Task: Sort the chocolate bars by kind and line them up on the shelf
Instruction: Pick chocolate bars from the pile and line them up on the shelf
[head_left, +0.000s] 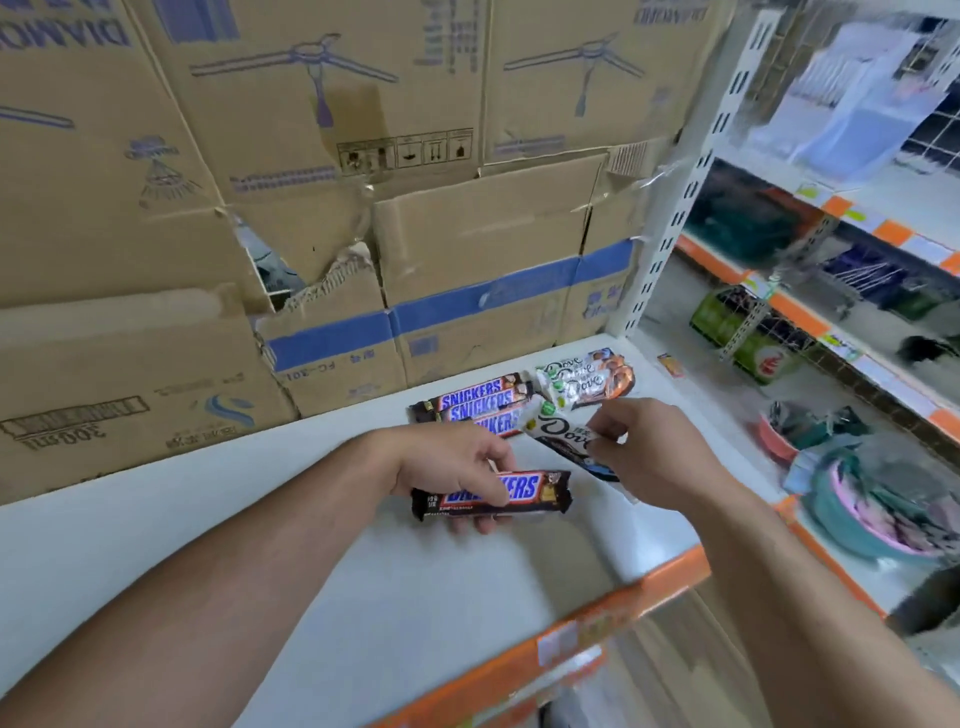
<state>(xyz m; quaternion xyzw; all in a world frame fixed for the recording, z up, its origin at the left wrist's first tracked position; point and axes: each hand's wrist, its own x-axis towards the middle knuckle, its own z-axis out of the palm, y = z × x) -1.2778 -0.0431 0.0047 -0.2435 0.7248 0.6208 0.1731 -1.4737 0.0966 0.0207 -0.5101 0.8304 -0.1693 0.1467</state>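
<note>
My left hand (447, 462) grips a brown Snickers bar (524, 496) lengthwise, just above the white shelf (260, 545). My right hand (654, 452) pinches a white-and-dark Dove bar (558, 434) at its right end. Behind them, three Snickers bars (475, 402) lie side by side in a row. To their right three Dove bars (589, 379) with orange ends lie close together near the shelf's back right corner.
Stacked cardboard boxes (311, 208) form a wall behind the shelf. A white perforated upright (670, 223) stands at the right. The shelf's front edge is an orange strip (597, 618). Neighbouring shelves at right hold basins (878, 509) and green packs (737, 332).
</note>
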